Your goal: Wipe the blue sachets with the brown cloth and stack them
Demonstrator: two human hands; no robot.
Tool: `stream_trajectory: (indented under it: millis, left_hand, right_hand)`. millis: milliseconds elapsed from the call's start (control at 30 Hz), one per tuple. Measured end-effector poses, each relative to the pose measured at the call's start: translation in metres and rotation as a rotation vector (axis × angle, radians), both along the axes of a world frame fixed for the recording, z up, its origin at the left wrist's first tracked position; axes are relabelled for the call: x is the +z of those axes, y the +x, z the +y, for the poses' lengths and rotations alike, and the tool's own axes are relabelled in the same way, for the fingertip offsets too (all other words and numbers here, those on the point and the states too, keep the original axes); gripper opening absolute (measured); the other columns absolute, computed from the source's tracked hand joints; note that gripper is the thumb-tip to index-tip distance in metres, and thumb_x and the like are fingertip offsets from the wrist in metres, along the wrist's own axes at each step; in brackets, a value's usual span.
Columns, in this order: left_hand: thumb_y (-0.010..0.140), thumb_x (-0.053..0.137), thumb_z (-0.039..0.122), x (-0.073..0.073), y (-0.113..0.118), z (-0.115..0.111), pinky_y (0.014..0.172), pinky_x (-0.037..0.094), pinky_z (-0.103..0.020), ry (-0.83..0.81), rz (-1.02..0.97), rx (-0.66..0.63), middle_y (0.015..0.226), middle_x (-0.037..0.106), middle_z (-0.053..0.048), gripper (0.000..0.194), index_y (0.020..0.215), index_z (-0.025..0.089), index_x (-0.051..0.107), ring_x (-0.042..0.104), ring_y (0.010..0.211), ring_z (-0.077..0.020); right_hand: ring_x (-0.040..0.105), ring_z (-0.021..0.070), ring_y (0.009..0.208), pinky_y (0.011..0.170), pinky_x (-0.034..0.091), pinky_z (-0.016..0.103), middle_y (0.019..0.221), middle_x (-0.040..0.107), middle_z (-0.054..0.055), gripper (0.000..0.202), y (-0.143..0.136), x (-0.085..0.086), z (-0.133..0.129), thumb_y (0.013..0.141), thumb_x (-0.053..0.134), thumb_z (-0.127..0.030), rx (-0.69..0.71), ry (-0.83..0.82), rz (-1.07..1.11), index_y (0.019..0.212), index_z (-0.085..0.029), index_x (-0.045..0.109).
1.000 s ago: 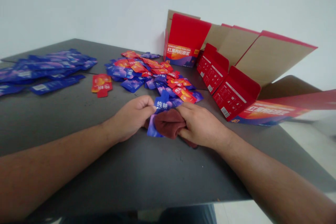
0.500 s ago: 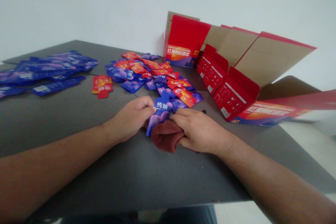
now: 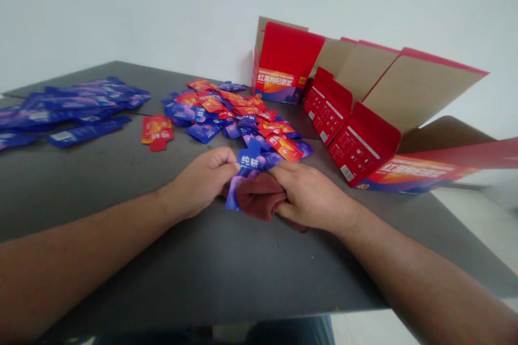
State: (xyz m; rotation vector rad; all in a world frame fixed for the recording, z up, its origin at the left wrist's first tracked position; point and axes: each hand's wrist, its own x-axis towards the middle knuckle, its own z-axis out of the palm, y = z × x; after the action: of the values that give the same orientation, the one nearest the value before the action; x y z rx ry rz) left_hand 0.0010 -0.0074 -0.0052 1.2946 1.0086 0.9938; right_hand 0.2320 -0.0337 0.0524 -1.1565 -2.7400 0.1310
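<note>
Pinched by its left edge in my left hand (image 3: 210, 178) is a blue-purple pouch (image 3: 247, 160) with white lettering, its narrow spout end pointing away from me. My right hand (image 3: 309, 194) is closed on a brown cloth (image 3: 263, 197), which is bunched over the right and lower part of the pouch's face. Part of the cloth also shows beneath my left fingers. Just beyond my hands lies a mixed pile of blue and red pouches (image 3: 238, 113). A single red pouch (image 3: 157, 130) lies flat on the table, left of that pile.
Several blue pouches (image 3: 81, 99) are heaped at the left of the grey table (image 3: 194, 275). Open red cartons stand on the right: one printed carton (image 3: 279, 86) at the back, others nearer (image 3: 360, 143), with their flaps raised. A white wall is behind.
My right hand has moved slightly up and away from me with the cloth, which now covers more of the pouch's middle. My left hand keeps the pouch in nearly the same place.
</note>
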Motion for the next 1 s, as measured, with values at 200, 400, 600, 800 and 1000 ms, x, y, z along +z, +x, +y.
stream_trajectory:
  millis: [200,400,600,800,1000]
  left_hand:
    - [0.087,0.062,0.031,0.0005,0.0003,0.0013,0.048,0.044,-0.024,0.013,0.024,-0.007,0.064,0.054,0.003,0.019,0.081,0.021,0.048,0.053,0.054,-0.0125]
    - [0.088,0.062,0.031,-0.0019,-0.0004,0.0019,0.047,0.043,-0.024,0.018,0.035,0.010,0.064,0.053,0.004,0.018,0.080,0.022,0.048,0.052,0.053,-0.0124]
    - [0.088,0.063,0.033,-0.0048,-0.0013,0.0028,0.049,0.041,-0.023,0.057,0.055,-0.002,0.063,0.054,0.004,0.020,0.080,0.021,0.049,0.051,0.054,-0.0119]
    - [0.088,0.061,0.031,-0.0068,-0.0012,0.0044,0.050,0.042,-0.024,0.071,0.062,0.005,0.067,0.058,0.002,0.017,0.081,0.021,0.050,0.054,0.056,-0.0132]
    - [0.086,0.062,0.029,-0.0020,0.0011,0.0018,0.048,0.039,-0.022,0.074,0.063,0.009,0.060,0.053,0.004,0.018,0.076,0.021,0.049,0.049,0.052,-0.0114]
  right_hand:
    - [0.059,0.0201,0.090,0.077,0.046,0.032,0.098,0.064,0.005,0.018,0.0005,-0.0007,0.0002,0.083,0.063,-0.024,0.052,-0.010,-0.017,0.100,-0.019,0.060]
    - [0.059,0.0205,0.089,0.077,0.046,0.033,0.100,0.063,0.006,0.019,-0.0001,-0.0018,0.0004,0.082,0.063,-0.025,-0.065,0.030,-0.001,0.099,-0.019,0.059]
    - [0.059,0.0203,0.090,0.078,0.046,0.032,0.097,0.064,0.005,0.018,-0.0045,-0.0010,-0.0035,0.084,0.065,-0.026,0.069,0.020,-0.033,0.100,-0.020,0.060]
    - [0.060,0.0213,0.094,0.082,0.048,0.033,0.104,0.064,0.007,0.024,-0.0045,-0.0037,-0.0030,0.083,0.064,-0.024,-0.087,0.050,0.016,0.105,-0.018,0.060]
    - [0.058,0.0206,0.090,0.079,0.047,0.033,0.096,0.063,0.005,0.019,-0.0073,-0.0038,-0.0066,0.085,0.064,-0.028,0.049,0.045,-0.015,0.101,-0.020,0.060]
